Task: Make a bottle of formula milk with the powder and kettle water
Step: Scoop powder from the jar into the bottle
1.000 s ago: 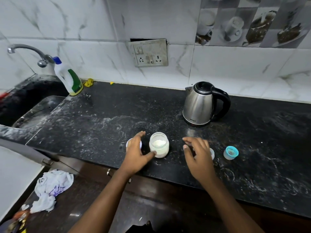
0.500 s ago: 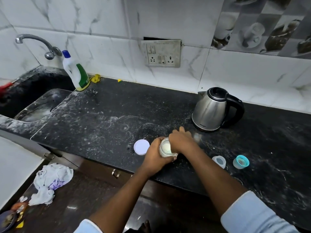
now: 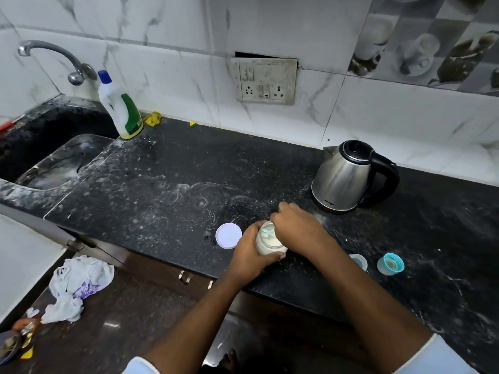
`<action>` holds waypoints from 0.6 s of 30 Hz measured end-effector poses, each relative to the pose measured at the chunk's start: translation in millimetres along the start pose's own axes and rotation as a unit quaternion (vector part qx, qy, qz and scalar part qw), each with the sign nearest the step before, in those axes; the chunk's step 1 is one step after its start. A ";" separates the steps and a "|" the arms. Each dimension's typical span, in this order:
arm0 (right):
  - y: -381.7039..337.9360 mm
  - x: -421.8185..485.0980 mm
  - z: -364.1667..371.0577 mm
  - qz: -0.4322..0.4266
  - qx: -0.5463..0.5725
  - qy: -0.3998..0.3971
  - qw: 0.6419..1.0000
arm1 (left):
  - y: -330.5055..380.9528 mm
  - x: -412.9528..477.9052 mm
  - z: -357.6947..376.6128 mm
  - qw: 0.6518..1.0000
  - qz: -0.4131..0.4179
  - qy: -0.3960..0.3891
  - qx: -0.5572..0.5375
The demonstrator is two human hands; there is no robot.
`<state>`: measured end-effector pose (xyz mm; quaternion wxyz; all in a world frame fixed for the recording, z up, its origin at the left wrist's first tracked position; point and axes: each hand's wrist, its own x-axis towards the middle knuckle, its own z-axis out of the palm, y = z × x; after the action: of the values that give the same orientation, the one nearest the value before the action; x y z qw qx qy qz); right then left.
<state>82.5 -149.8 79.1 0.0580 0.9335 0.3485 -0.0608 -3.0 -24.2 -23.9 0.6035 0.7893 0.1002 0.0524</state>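
A small glass jar of white powder stands near the front edge of the black counter. My left hand is wrapped around its side. My right hand reaches over the jar's mouth, its fingertips pinched on a pale green scoop inside. The jar's white lid lies flat just left of it. A steel kettle with a black handle stands behind, to the right. A clear bottle part and a blue-ringed cap sit right of my forearm.
A sink with a tap is at the far left, with a white and green detergent bottle beside it. A wall socket is above the counter. A crumpled cloth lies on the floor.
My left hand closed around the jar and my right hand moved left from the clear bottle part onto the jar's mouth. The view shifted left.
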 end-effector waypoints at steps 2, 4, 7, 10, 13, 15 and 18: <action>1.1 2.0 -3.9 0.000 0.005 -0.025 1.000 | -1.1 0.1 0.3 1.000 -0.001 0.000 -0.004; 0.8 4.9 -4.3 -0.001 0.005 -0.042 0.999 | -1.4 0.0 0.4 1.000 -0.004 -0.002 -0.009; -8.1 10.3 -0.8 -0.024 -0.003 -0.078 0.997 | -1.8 -0.6 0.8 1.000 -0.008 -0.002 -0.014; -17.2 16.0 5.8 -0.027 -0.008 -0.095 0.995 | -1.8 -1.5 1.7 1.000 -0.013 0.000 -0.018; -17.7 19.3 11.0 -0.013 0.007 -0.080 0.997 | -0.9 -2.4 1.7 1.000 -0.016 0.003 -0.025; -15.9 19.5 10.6 -0.002 0.022 -0.079 0.997 | -0.2 -2.8 1.7 0.999 -0.015 0.001 -0.031; -13.6 16.9 6.4 0.006 0.046 -0.085 0.995 | 0.0 -3.2 1.5 0.999 -0.015 -0.002 -0.034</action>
<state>85.7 -129.6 69.3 0.0453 0.9286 0.3336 -0.1558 -5.8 -26.4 -24.1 0.6312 0.7666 0.1088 0.0450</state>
